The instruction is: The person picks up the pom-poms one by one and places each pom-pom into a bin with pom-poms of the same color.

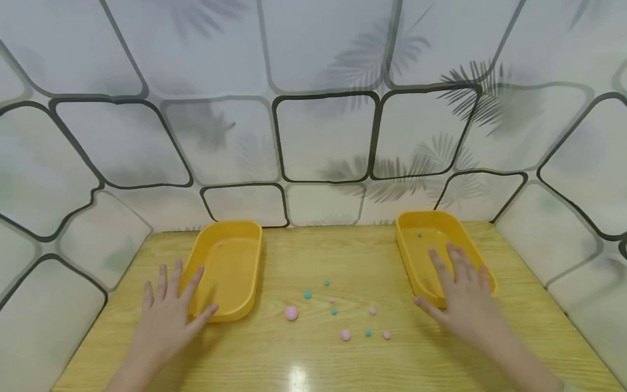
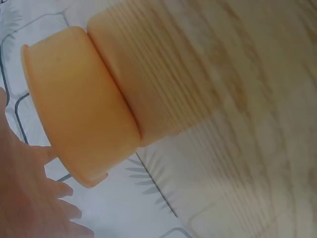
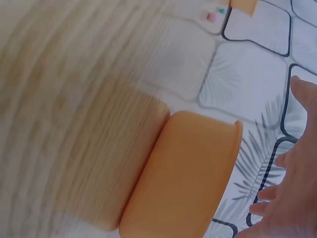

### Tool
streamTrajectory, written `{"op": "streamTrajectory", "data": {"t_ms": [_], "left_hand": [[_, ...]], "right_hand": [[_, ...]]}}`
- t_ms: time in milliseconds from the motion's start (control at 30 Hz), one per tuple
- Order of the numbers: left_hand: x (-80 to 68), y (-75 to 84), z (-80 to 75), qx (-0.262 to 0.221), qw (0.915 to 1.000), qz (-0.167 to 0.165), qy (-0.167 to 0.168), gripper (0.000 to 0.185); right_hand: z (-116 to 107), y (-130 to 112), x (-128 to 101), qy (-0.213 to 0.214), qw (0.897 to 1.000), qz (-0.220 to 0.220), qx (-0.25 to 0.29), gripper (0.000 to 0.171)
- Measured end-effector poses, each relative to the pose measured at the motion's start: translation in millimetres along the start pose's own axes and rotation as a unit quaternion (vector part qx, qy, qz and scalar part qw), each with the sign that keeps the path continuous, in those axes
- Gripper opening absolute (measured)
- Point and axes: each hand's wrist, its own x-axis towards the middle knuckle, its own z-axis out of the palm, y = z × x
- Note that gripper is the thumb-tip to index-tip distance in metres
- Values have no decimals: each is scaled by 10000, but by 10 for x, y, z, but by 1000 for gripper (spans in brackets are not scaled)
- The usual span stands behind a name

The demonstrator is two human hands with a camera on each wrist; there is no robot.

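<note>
Two flat hands at two yellow trays, small balls between them.

The left hand [image 1: 168,310], fingers spread and straight, rests at the near left corner of the left tray [image 1: 230,239]. Between the hands, pink and teal balls [image 1: 334,312] lie scattered on the desk [image 1: 303,359]. The right hand [image 1: 462,296], also spread open, lies over the right tray [image 1: 416,218], gripping nothing.

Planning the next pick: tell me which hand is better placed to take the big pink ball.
Left, probably. The big pink ball lies left of the table's middle, nearer the left hand by the left tray; the right hand rests farther off over the right tray.
</note>
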Motion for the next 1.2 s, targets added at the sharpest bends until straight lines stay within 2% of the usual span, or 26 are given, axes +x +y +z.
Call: {"op": "streamTrajectory", "data": {"t_ms": [200, 433, 667, 867, 1200], "left_hand": [[29, -2, 5, 18, 9998, 48, -184, 88], [74, -32, 68, -73, 9995, 149, -264, 86], [82, -37, 96, -96, 9992, 163, -360, 85], [91, -35, 104, -76, 9986, 135, -512, 89], [123, -86, 109, -19, 9985, 242, -495, 94]], "right_hand": [[17, -146, -54, 253, 9987, -383, 232, 104], [20, -307, -127, 433, 9959, -592, 532, 97], [89, -417, -197, 712, 9912, -968, 559, 94], [141, -544, -257, 602, 9913, -994, 625, 96], [186, -637, -300, 357, 9914, -940, 833, 68]]}}
